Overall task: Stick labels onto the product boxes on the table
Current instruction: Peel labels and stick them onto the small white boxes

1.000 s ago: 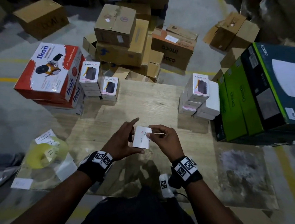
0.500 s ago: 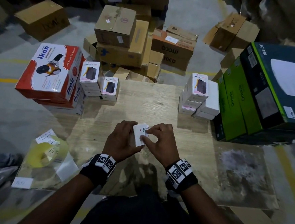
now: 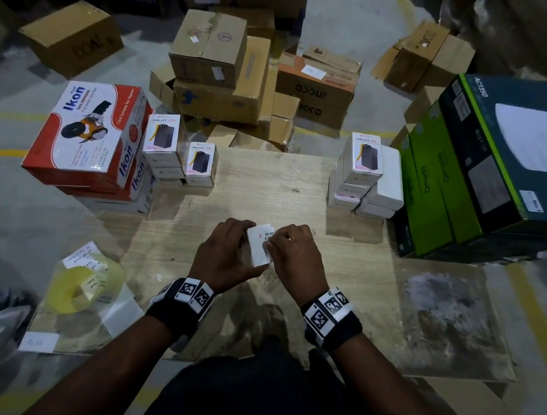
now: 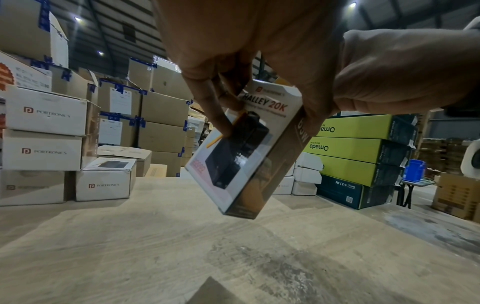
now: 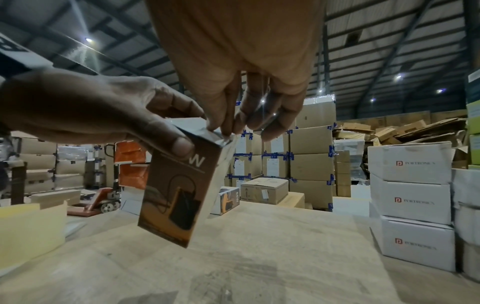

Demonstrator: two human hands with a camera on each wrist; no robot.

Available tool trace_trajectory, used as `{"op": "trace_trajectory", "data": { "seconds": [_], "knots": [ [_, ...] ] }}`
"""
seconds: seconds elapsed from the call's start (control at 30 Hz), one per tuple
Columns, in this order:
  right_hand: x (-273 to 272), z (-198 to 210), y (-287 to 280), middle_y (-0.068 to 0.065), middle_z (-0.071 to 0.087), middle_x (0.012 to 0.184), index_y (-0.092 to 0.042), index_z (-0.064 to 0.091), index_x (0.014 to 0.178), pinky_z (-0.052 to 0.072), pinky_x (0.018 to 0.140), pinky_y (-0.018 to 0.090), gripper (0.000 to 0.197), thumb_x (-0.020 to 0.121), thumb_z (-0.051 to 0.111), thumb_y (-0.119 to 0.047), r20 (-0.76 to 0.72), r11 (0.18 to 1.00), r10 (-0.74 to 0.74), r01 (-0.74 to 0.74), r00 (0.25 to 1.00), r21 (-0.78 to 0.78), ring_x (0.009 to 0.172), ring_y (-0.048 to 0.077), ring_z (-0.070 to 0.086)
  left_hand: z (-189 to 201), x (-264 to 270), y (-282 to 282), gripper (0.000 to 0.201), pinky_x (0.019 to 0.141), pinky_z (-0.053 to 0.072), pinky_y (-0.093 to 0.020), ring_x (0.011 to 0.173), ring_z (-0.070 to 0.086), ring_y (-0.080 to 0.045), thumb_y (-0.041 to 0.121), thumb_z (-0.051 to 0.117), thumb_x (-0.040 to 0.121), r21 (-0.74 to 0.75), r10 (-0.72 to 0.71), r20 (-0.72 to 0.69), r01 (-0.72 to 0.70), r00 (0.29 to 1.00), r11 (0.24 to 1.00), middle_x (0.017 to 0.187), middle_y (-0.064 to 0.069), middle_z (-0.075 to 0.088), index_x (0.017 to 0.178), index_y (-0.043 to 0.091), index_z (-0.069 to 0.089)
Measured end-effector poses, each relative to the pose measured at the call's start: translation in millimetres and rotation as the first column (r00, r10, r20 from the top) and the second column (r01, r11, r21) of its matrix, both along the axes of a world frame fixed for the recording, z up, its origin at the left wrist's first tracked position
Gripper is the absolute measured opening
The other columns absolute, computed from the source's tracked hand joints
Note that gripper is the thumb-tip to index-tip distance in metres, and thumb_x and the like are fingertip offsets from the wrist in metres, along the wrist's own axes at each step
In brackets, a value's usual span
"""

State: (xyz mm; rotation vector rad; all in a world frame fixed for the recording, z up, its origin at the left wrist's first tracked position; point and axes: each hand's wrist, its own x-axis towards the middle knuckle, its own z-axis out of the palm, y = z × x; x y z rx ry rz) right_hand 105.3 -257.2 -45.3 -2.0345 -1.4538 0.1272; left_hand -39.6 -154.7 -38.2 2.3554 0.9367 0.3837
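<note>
A small white product box (image 3: 257, 247) is held in the air above the middle of a wooden bench (image 3: 267, 187), tilted, clear of the surface. The left hand (image 3: 225, 256) grips it, with the thumb pressed on one narrow side and the fingers (image 4: 221, 121) curled onto the printed front. The right hand (image 3: 294, 258) is set against the box's upper end, where its fingers (image 5: 221, 115) pinch a thin white label (image 5: 221, 137) at the top edge of the box. Whether the label is fully stuck down cannot be told.

At the bench's far left, more small boxes (image 3: 177, 152) are stacked beside large red boxes (image 3: 86, 134). At the far right, a second stack of small white boxes (image 3: 364, 175) stands next to green boxes (image 3: 433, 178). A yellow label roll (image 3: 76, 286) lies at the near left corner.
</note>
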Motion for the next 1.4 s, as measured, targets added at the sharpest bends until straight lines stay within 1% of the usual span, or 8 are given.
{"op": "trace_trajectory", "data": {
  "seconds": [0.13, 0.23, 0.37, 0.47, 0.67, 0.9, 1.03, 1.4],
  "knots": [
    [0, -2, -1, 0.003, 0.064, 0.093, -0.008, 0.071, 0.085, 0.050, 0.063, 0.038, 0.037, 0.096, 0.044, -0.032, 0.001, 1.000, -0.010, 0.010, 1.000, 0.011, 0.092, 0.026, 0.052, 0, 2, 2, 0.073, 0.068, 0.054, -0.039, 0.097, 0.053, -0.012, 0.058, 0.082, 0.061, 0.012, -0.021, -0.018, 0.021, 1.000, 1.000, 0.109, 0.012, 0.053, 0.120, 0.030, 0.050],
    [3, -1, -3, 0.002, 0.064, 0.096, -0.008, 0.071, 0.094, 0.043, 0.072, 0.028, 0.037, 0.098, 0.044, -0.033, -0.096, 0.999, -0.025, 0.027, 0.995, 0.017, 0.095, 0.023, 0.051, -2, 3, 4, 0.074, 0.068, 0.054, -0.040, 0.097, 0.052, -0.013, 0.058, 0.082, 0.060, 0.014, -0.030, -0.018, 0.031, 0.999, 0.999, 0.110, 0.011, 0.053, 0.121, 0.031, 0.048],
    [6, 0, -4, -0.002, 0.066, 0.098, -0.012, 0.074, 0.099, 0.035, 0.081, 0.018, 0.017, 0.094, 0.064, -0.024, -0.157, 0.998, -0.013, 0.022, 0.987, 0.059, 0.097, 0.018, 0.051, 1, 7, 4, 0.072, 0.067, 0.053, -0.036, 0.095, 0.052, -0.012, 0.058, 0.080, 0.063, 0.018, -0.012, -0.002, 0.013, 1.000, 1.000, 0.108, 0.012, 0.052, 0.121, 0.029, 0.049],
    [8, 0, -3, -0.003, 0.068, 0.095, -0.016, 0.076, 0.100, 0.039, 0.081, 0.021, 0.018, 0.088, 0.074, -0.029, -0.161, 0.996, -0.026, 0.039, 0.987, 0.078, 0.094, 0.015, 0.051, 3, 10, 3, 0.068, 0.065, 0.052, -0.035, 0.095, 0.050, -0.010, 0.059, 0.076, 0.066, 0.048, -0.028, -0.012, 0.029, 1.000, 0.998, 0.107, 0.013, 0.051, 0.121, 0.029, 0.050],
    [7, 4, 1, 0.001, 0.065, 0.083, -0.014, 0.071, 0.088, 0.036, 0.074, 0.023, 0.005, 0.091, 0.068, -0.016, -0.107, 0.997, -0.023, 0.031, 0.994, 0.073, 0.088, 0.022, 0.052, 3, 11, 5, 0.074, 0.067, 0.052, -0.035, 0.099, 0.050, -0.012, 0.060, 0.075, 0.064, 0.050, -0.048, -0.017, 0.049, 0.999, 0.998, 0.112, 0.011, 0.052, 0.124, 0.027, 0.049],
    [16, 6, -1, -0.006, 0.066, 0.088, -0.017, 0.065, 0.086, 0.047, 0.076, 0.027, 0.011, 0.097, 0.060, -0.019, -0.421, 0.987, -0.158, 0.161, 0.893, -0.029, 0.087, 0.013, 0.059, -11, 5, 11, 0.082, 0.077, 0.056, -0.039, 0.101, 0.055, -0.013, 0.059, 0.077, 0.063, -0.084, -0.076, 0.039, 0.080, 0.996, 0.993, 0.122, 0.011, 0.053, 0.131, 0.027, 0.045],
    [27, 3, -5, -0.005, 0.071, 0.091, -0.014, 0.069, 0.089, 0.047, 0.077, 0.017, 0.011, 0.097, 0.062, -0.019, -0.606, 0.958, -0.267, 0.274, 0.749, -0.083, 0.088, 0.007, 0.065, -15, 0, 12, 0.082, 0.080, 0.056, -0.030, 0.097, 0.057, -0.003, 0.044, 0.088, 0.063, -0.212, -0.014, 0.094, 0.033, 0.996, 0.977, 0.125, 0.015, 0.051, 0.131, 0.029, 0.045],
    [44, -16, -18, 0.004, 0.059, 0.080, -0.014, 0.061, 0.075, 0.048, 0.072, 0.035, 0.026, 0.100, 0.057, -0.018, -0.891, 0.866, -0.399, 0.410, 0.219, -0.287, 0.082, 0.021, 0.057, -20, 4, 20, 0.078, 0.070, 0.055, -0.014, 0.098, 0.059, 0.003, 0.026, 0.094, 0.063, -0.445, 0.088, 0.135, -0.019, 0.987, 0.895, 0.118, 0.010, 0.057, 0.126, 0.024, 0.047]
  ]
}}
